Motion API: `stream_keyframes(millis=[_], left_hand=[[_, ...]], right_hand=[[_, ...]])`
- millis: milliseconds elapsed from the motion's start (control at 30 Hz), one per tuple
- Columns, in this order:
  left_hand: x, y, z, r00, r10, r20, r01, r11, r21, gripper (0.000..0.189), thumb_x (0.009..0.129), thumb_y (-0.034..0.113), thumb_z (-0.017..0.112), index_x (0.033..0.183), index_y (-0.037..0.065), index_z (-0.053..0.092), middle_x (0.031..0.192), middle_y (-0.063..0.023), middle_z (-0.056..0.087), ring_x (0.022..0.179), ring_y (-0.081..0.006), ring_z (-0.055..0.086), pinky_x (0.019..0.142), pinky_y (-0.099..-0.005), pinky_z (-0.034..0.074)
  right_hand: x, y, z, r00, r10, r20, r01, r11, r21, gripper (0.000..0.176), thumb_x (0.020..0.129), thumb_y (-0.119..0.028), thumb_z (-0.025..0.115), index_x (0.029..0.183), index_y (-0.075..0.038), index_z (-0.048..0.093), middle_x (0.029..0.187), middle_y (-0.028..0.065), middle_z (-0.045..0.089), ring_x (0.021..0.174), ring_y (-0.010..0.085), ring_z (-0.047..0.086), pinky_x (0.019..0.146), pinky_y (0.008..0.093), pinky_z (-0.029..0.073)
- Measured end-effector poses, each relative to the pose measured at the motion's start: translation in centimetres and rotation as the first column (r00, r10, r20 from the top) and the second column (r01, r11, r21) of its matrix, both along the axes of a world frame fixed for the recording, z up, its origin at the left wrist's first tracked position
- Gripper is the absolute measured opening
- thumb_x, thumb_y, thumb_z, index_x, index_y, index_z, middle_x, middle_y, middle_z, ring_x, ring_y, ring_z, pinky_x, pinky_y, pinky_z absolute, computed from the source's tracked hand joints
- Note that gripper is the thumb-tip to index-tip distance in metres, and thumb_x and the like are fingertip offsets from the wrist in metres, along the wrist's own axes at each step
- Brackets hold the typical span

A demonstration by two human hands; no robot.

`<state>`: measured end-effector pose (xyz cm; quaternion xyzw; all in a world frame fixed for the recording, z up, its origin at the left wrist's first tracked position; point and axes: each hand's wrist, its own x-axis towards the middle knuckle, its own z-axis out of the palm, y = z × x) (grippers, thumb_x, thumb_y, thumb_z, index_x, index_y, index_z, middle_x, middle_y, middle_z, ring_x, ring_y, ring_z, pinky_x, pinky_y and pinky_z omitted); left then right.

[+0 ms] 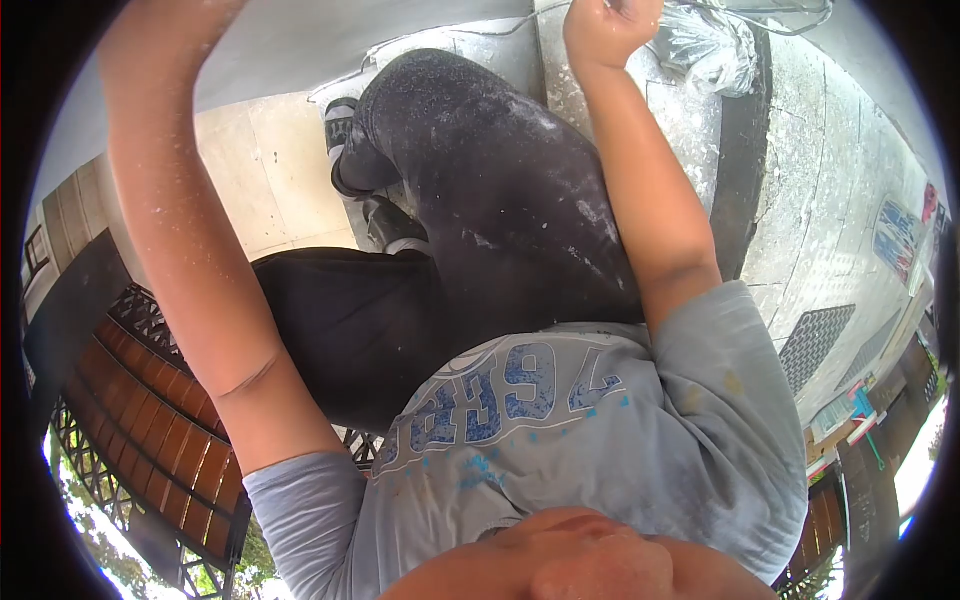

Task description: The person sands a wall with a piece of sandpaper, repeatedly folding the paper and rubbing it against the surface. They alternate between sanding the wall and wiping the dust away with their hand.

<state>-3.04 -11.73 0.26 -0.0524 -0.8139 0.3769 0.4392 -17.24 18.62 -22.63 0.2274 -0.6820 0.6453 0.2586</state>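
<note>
My left arm reaches forward along the left side of the view. Only the base of my left hand (180,22) shows at the top edge, close to a smooth grey surface (310,40); its fingers are out of frame. My right hand (612,32) is raised at the top edge, with the fingers curled into a closed shape and pale specks on the skin. Whatever it may hold is cut off or hidden. Beside it lies a crumpled clear plastic bag (710,52), whitened with dust. Below are my dark trousers (500,180), smeared with white powder.
A thin cable (780,28) loops above the bag. My dark shoes (342,125) are on pale tiles (275,170). A dark strip (742,170) borders light paving on the right, where a dark grate (815,345) lies. Brown slats (150,400) in a black frame are at left.
</note>
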Motion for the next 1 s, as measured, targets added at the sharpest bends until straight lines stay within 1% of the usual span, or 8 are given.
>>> stream_keyframes(millis=[67,200,333,433,533,767,867,1000], left_hand=[[0.4,0.7,0.5,0.993,0.048,0.108,-0.063,0.988,0.139,0.101,0.087,0.032,0.077,0.161,0.007,0.014,0.161,-0.0243,0.028,0.151,-0.0418,0.018,0.121,-0.0581,0.009],[1.2,0.3,0.3,0.980,0.042,0.194,-0.085,0.972,0.220,0.103,0.086,0.033,0.077,0.161,0.007,0.012,0.162,-0.0241,0.023,0.151,-0.0413,0.014,0.120,-0.0582,0.006],[1.7,-0.2,-0.3,0.977,0.049,0.208,-0.095,0.972,0.216,0.104,0.086,0.035,0.077,0.161,0.007,0.010,0.162,-0.0240,0.018,0.151,-0.0407,0.009,0.120,-0.0584,0.003],[1.6,-0.3,-0.7,0.973,0.035,0.228,-0.090,0.967,0.237,0.106,0.086,0.036,0.076,0.161,0.007,0.008,0.163,-0.0239,0.014,0.151,-0.0403,0.005,0.120,-0.0585,0.001],[1.4,-0.3,-1.1,0.968,0.015,0.250,-0.082,0.962,0.262,0.107,0.086,0.038,0.076,0.162,0.007,0.007,0.163,-0.0238,0.010,0.151,-0.0399,0.001,0.119,-0.0586,-0.001],[1.5,-0.3,-1.1,0.970,0.039,0.239,-0.086,0.978,0.192,0.110,0.086,0.041,0.076,0.162,0.007,0.003,0.164,-0.0236,0.002,0.151,-0.0390,-0.008,0.119,-0.0589,-0.006],[1.7,-0.2,-1.4,0.969,0.038,0.243,-0.090,0.975,0.205,0.111,0.086,0.042,0.075,0.162,0.007,0.002,0.165,-0.0235,-0.002,0.151,-0.0385,-0.011,0.118,-0.0590,-0.008],[1.8,-0.4,-1.5,0.964,0.022,0.266,-0.089,0.966,0.245,0.113,0.086,0.044,0.075,0.162,0.007,0.000,0.165,-0.0234,-0.007,0.152,-0.0380,-0.016,0.118,-0.0592,-0.011]], right_hand=[[-1.9,0.3,1.4,0.951,-0.006,-0.310,0.064,0.982,0.180,0.022,0.086,0.003,0.073,0.108,0.004,0.071,0.082,0.0097,0.058,0.069,0.0209,0.054,0.060,0.0319,0.045],[-2.7,0.4,-0.7,0.946,0.037,-0.323,0.068,0.949,0.309,0.030,0.084,0.001,0.073,0.114,-0.002,0.072,0.073,0.0135,0.056,0.065,0.0295,0.056,0.057,0.0372,0.046],[-4.3,0.4,-8.7,0.911,0.087,-0.402,0.057,0.942,0.332,0.035,0.081,0.001,0.074,0.115,-0.004,0.072,0.070,0.0144,0.057,0.060,0.0325,0.057,0.053,0.0422,0.047],[-4.5,0.9,-9.5,0.908,0.106,-0.406,0.065,0.920,0.386,0.040,0.078,0.003,0.073,0.118,-0.006,0.073,0.067,0.0141,0.056,0.056,0.0321,0.056,0.052,0.0422,0.046],[-4.0,0.3,-4.1,0.916,0.128,-0.381,0.080,0.871,0.484,0.043,0.080,0.004,0.071,0.121,-0.006,0.072,0.066,0.0146,0.056,0.056,0.0318,0.056,0.051,0.0416,0.047],[-4.1,-0.3,-5.9,0.880,0.068,-0.470,0.078,0.956,0.284,0.045,0.078,0.007,0.063,0.119,-0.004,0.073,0.065,0.0169,0.055,0.052,0.0329,0.052,0.048,0.0441,0.042],[-3.4,-0.1,-4.9,0.935,0.053,-0.352,0.133,0.866,0.482,0.040,0.077,0.005,0.062,0.114,-0.003,0.074,0.066,0.0178,0.056,0.053,0.0345,0.052,0.049,0.0455,0.041],[-4.3,-1.2,-1.7,0.902,0.022,-0.432,0.121,0.946,0.301,0.035,0.075,0.006,0.062,0.106,-0.004,0.075,0.064,0.0178,0.054,0.053,0.0343,0.052,0.049,0.0466,0.041]])
